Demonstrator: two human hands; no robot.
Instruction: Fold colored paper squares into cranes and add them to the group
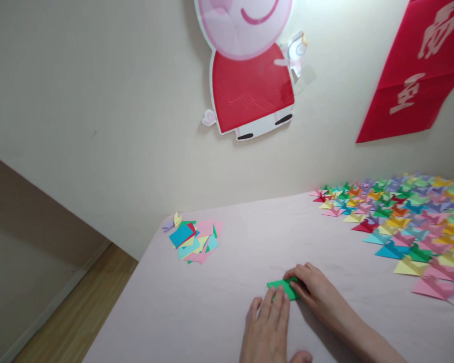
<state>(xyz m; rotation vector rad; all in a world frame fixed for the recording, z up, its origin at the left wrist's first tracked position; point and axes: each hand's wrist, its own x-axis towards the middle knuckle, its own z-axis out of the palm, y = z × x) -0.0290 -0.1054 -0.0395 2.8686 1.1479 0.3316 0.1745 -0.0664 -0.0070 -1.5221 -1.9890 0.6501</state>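
while the green paper (292,294) lies on the counter (174,312), long axis going left to right, the left hand (267,325) rests slightly spread over its near edge; the right hand (315,286) pinches its right end, both equally near.

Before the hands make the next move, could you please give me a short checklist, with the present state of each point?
1. Left hand on the green paper: ok, fingertips rest on it.
2. Right hand at the paper's right end: ok, touching.
3. Loose paper pile apart from both hands: ok, off to the left.
4. Folded paper pieces apart from the green paper: ok, off to the right.
5. Green paper's edges aligned: cannot tell, fingers cover part.
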